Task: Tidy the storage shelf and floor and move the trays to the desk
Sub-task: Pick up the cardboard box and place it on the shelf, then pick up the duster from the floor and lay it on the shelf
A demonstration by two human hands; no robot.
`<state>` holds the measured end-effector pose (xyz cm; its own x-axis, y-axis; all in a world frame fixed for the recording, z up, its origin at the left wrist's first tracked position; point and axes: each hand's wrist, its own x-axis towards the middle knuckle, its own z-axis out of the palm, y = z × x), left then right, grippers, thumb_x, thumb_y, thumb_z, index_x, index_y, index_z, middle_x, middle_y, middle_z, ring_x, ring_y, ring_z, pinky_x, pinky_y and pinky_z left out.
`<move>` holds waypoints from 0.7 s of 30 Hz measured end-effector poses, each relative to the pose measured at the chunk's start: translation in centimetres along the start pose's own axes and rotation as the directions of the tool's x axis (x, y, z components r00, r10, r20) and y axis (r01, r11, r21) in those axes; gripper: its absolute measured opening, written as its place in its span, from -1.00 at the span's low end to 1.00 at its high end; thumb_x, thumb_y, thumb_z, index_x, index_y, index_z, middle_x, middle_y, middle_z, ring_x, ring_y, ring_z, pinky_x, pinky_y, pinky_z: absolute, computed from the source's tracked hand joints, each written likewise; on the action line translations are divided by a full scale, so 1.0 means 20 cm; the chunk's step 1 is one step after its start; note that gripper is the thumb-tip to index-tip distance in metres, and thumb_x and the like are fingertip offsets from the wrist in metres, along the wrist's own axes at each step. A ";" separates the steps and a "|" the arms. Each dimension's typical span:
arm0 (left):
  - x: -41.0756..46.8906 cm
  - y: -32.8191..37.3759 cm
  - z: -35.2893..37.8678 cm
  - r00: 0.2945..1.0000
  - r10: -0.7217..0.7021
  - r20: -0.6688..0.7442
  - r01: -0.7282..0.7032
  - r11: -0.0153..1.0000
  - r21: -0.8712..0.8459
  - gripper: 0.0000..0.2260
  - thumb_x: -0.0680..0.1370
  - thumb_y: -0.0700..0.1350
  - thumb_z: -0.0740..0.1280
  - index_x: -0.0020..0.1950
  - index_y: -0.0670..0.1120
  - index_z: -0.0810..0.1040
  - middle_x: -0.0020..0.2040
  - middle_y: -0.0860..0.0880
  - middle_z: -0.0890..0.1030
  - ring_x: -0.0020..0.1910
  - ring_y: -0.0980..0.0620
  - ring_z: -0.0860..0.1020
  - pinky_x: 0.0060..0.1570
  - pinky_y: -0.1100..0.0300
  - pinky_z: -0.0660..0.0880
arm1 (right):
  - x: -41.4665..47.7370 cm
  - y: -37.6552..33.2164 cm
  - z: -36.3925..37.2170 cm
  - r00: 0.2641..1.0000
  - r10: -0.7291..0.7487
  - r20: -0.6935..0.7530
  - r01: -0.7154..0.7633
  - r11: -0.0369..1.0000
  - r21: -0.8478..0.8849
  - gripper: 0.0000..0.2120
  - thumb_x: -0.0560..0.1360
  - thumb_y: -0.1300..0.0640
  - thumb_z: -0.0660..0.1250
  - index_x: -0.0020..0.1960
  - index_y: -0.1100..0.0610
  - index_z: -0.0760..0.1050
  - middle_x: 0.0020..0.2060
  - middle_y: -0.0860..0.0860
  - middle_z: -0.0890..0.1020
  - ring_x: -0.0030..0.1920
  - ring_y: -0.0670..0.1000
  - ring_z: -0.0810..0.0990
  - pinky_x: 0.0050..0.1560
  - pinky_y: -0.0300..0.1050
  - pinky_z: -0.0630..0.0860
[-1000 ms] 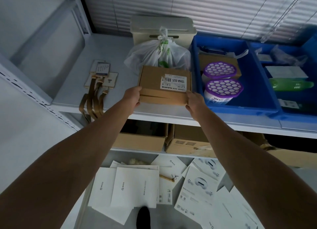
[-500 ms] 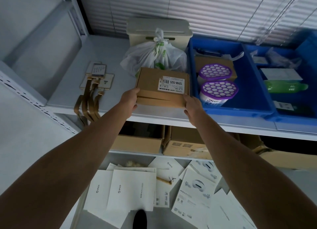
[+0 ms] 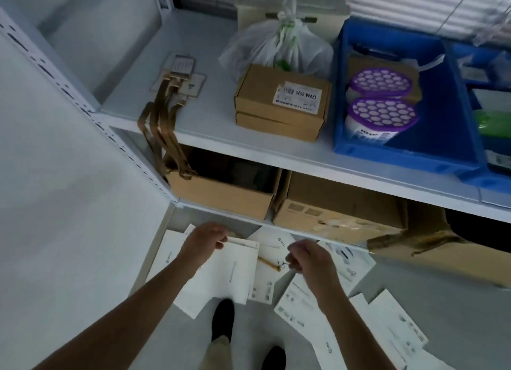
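Cardboard box label: "12V4A 5525"; other txt blurred.

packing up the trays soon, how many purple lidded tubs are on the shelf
2. Both sit in the left blue tray: one purple-lidded tub toward the back, the other just in front of it. Others may be hidden further right.

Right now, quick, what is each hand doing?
Left hand: pinches the top edge of a flat white paper packet.
Right hand: fingers curled, cannot tell if holding anything.

Floor below left hand and right hand: scattered white packets. Shelf beyond them: cardboard box, plastic bag, blue tray, lanyards.
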<state>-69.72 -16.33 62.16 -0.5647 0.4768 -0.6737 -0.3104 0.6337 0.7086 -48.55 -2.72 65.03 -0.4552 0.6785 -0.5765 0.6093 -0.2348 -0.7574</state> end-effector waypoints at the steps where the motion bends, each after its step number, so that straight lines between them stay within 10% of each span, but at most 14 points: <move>1: 0.00 -0.17 0.01 0.997 -0.082 -0.006 0.082 0.997 0.017 -0.85 0.57 -0.27 0.27 -0.14 -0.10 0.57 -0.19 -0.10 0.62 -0.36 0.11 0.56 -0.54 0.43 0.36 | -0.02 0.18 0.03 0.998 0.058 0.030 -0.055 0.994 -0.090 -0.77 0.54 0.19 0.31 -0.28 0.11 0.58 -0.38 0.04 0.68 -0.36 -0.05 0.61 -0.17 -0.03 0.53; 10: 0.30 -1.39 0.26 0.878 -0.461 -0.130 0.474 0.875 0.101 -0.83 0.52 -0.07 0.31 -0.05 -0.15 0.62 -0.13 -0.13 0.68 -0.22 -0.06 0.62 -0.31 0.23 0.39 | 0.47 1.44 0.37 0.884 0.433 0.174 -0.273 0.782 -0.560 -0.79 0.55 0.08 0.21 -0.12 0.11 0.58 -0.17 0.05 0.68 -0.12 0.10 0.62 -0.05 -0.06 0.54; 21: 1.58 -2.84 0.54 0.941 -0.331 -0.068 0.337 0.898 0.285 -0.86 0.54 -0.13 0.32 0.06 0.00 0.61 0.08 -0.02 0.63 0.08 -0.08 0.62 0.10 0.10 0.52 | 2.11 2.73 1.11 0.989 0.131 0.062 -0.029 0.601 -0.798 -0.31 0.49 0.12 0.36 0.55 0.13 0.16 0.42 0.15 0.40 0.44 0.22 0.33 0.39 0.13 0.34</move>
<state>-61.72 -30.70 -1.75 -0.4805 0.1972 -0.8545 -0.2507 0.9028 0.3494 -48.87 -2.45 -7.48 -0.4111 0.5973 -0.6886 0.8982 0.3945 -0.1940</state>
